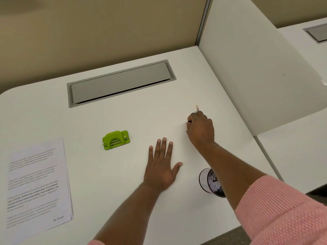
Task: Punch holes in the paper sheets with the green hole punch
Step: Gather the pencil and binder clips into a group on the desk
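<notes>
The green hole punch (115, 140) sits alone on the white desk (106, 174), left of centre. A stack of printed paper sheets (38, 181) lies at the desk's left edge, apart from the punch. My left hand (161, 167) rests flat on the desk with fingers spread, to the right of the punch and holding nothing. Farther right and beyond it, my right hand (200, 129) is closed around a thin pencil-like stick (197, 108) whose end pokes up above the fingers; its tip is hidden against the desk.
A grey cable hatch (120, 84) is set into the desk at the back. A white cup with a dark pattern (211, 182) stands under my right forearm. White divider panels (247, 68) wall the right side; a beige panel closes the back.
</notes>
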A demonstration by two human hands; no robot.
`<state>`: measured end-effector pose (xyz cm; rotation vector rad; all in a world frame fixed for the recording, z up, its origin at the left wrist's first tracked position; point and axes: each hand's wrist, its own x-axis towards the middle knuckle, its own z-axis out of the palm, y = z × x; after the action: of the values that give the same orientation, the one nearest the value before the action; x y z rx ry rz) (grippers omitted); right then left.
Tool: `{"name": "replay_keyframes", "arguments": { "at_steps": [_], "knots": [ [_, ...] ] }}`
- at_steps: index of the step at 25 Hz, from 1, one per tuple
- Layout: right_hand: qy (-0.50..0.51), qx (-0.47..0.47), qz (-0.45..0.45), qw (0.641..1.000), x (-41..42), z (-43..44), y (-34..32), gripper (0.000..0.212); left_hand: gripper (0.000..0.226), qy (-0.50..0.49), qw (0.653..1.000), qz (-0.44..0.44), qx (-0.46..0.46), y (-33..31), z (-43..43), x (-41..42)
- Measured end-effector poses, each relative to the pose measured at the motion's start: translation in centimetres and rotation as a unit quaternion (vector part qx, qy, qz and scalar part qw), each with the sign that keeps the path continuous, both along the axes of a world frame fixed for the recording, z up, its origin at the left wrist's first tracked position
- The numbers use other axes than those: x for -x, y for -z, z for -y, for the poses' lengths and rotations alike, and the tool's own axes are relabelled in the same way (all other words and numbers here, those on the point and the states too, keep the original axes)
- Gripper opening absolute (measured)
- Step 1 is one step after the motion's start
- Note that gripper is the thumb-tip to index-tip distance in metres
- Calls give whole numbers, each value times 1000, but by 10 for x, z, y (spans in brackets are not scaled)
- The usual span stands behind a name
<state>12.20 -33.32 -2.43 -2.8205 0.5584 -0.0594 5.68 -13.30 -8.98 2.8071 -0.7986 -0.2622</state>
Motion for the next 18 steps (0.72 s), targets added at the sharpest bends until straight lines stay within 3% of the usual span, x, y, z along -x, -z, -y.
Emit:
{"name": "replay_keyframes", "arguments": {
  "at_steps": [6, 9, 18],
  "knots": [
    [-44, -39, 0, 998, 28, -24, -10, 27, 82, 13, 997, -64, -40, -17, 1, -5],
    [-76, -42, 1, 996, 46, -37, -17, 34, 80, 3, 995, -96, -11, -33, -4, -8],
    [-144, -50, -6, 988, 113, -99, -31, 61, 78, -58, 997, -43, 11, -79, -77, 30]
  ]
}}
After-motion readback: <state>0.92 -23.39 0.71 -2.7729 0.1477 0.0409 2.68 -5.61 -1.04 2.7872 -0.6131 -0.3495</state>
